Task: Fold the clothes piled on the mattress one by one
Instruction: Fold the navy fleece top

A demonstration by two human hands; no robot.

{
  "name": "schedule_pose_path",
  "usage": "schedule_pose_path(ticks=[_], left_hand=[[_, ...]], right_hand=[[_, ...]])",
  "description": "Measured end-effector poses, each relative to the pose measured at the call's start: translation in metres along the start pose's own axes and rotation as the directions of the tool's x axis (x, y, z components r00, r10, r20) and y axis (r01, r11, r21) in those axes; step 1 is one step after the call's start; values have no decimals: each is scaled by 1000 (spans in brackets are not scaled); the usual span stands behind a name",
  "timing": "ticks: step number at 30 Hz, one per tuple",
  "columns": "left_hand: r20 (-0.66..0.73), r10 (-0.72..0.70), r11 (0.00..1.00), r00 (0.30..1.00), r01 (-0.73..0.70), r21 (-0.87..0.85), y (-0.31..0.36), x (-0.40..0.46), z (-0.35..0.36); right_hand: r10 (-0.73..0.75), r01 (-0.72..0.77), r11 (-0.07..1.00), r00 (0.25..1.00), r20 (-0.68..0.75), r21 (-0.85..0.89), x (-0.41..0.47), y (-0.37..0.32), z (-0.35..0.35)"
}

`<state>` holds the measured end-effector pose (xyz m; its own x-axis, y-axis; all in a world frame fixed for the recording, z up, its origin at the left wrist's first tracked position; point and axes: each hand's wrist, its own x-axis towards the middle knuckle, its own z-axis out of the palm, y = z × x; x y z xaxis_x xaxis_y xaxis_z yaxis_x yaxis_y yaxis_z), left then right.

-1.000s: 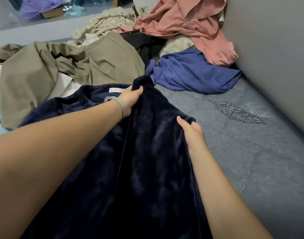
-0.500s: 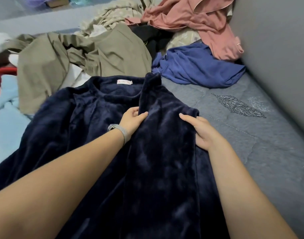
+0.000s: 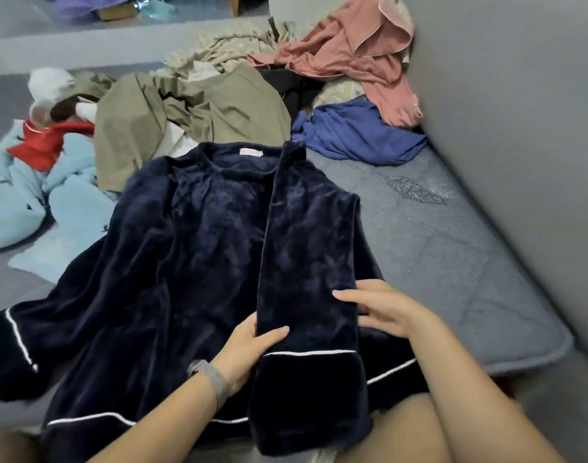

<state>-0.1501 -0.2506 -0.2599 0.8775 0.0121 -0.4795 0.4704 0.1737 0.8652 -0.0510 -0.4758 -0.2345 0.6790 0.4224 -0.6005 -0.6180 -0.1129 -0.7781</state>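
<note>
Navy fleece top (image 3: 199,248) lies flat on the mattress (image 3: 452,262). Right sleeve (image 3: 306,262) is folded in; left hand (image 3: 249,349) pinches its edge, right hand (image 3: 382,309) presses flat, fingers straight. Other sleeve unfolded, and the pile (image 3: 219,105) behind is untouched — lots left imo.

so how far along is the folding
Early. Done: the navy top lies flat with its right sleeve folded over the front. In hand: the left hand grips that sleeve near the cuff and the right hand rests on its edge. Left: the other sleeve, plus the olive, blue and pink clothes still piled.
</note>
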Motion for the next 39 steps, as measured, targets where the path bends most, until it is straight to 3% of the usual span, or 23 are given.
schedule_pose_path(ticks=[5, 7, 9, 13, 15, 18, 19, 21, 22, 23, 25, 26, 28, 29, 31, 33, 36, 39], left_hand=[[45, -133, 988, 990, 137, -77, -13, -46, 13], [38, -174, 973, 984, 178, -150, -21, -64, 19], [12, -154, 972, 988, 154, -179, -33, -79, 27], [-51, -36, 999, 998, 38, 35, -54, -89, 36], [-51, -28, 990, 998, 35, 136, -58, -88, 34], [-67, -71, 942, 995, 89, 324, -56, -90, 25], [-59, -78, 911, 995, 95, 401, -53, -93, 21], [-58, -88, 868, 994, 105, 485, -44, -96, 8], [-71, -83, 851, 994, 108, 515, -38, -97, -4], [-95, -56, 837, 994, 99, 538, -31, -97, -18], [-191, 91, 800, 977, 43, 599, -15, -96, -56], [-261, 202, 755, 944, 19, 655, -6, -95, -79], [-405, 422, 639, 811, 51, 768, 14, -95, -128], [-477, 497, 595, 725, 115, 795, 24, -97, -152], [-592, 564, 527, 575, 302, 795, 36, -104, -198], [-644, 528, 495, 554, 415, 763, 30, -109, -236], [-799, 257, 750, 543, 409, 519, 11, -107, -266], [-872, 105, 937, 478, 247, 248, 17, -103, -279]], right_hand=[[122, -109, 979, 990, 67, -174, -58, 37, 19], [117, -112, 972, 993, 16, -206, -70, 54, 25], [22, -44, 976, 994, -107, -211, -77, 69, 28], [-131, 59, 976, 926, -353, -208, -88, 83, 27], [-197, 27, 920, 893, -405, -390, -93, 89, 29], [-372, -26, 700, 839, -396, -713, -101, 98, 47], [-505, 3, 602, 776, -378, -798, -105, 101, 55], [-764, 58, 305, 611, -207, -951, -109, 105, 65], [-786, 69, 188, 608, -108, -980, -109, 105, 67], [-740, 78, 115, 672, -33, -990, -108, 106, 66], [-581, 14, 14, 814, 4, -1000, -106, 110, 64], [-559, -16, -8, 829, -9, -1000, -106, 109, 68], [-627, -47, 40, 776, -62, -998, -105, 106, 76], [-696, -40, 92, 712, -93, -995, -102, 102, 82], [-739, 48, 248, 655, -156, -968, -92, 87, 100], [-704, 142, 385, 684, -190, -912, -80, 66, 127], [-490, 212, 639, 853, -180, -740, -53, 36, 175], [-369, 197, 733, 919, -138, -651, -22, 22, 224]])
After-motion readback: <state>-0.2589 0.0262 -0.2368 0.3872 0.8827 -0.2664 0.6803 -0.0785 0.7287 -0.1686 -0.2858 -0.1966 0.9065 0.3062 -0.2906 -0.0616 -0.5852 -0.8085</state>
